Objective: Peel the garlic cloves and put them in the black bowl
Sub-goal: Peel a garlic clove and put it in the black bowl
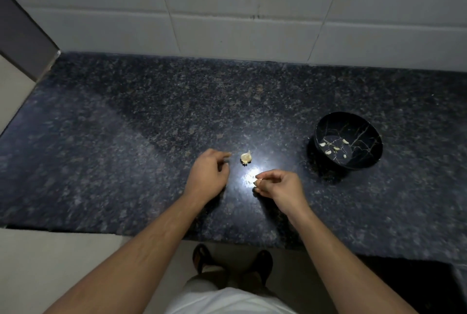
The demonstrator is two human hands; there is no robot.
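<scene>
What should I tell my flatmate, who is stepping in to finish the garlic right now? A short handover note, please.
Right hand: pinches a small garlic clove at its fingertips, over the counter.
Left hand: holds nothing, fingers loosely curled, beside the garlic piece lying on the counter.
Black bowl: to the right, with about five peeled cloves inside.
Done: those cloves are in the bowl.
Left: finish the clove in the right hand, put it in the bowl, then do the piece on the counter.

left grip [208,174] loosely curled, right grip [275,184] seemingly pinching
</scene>
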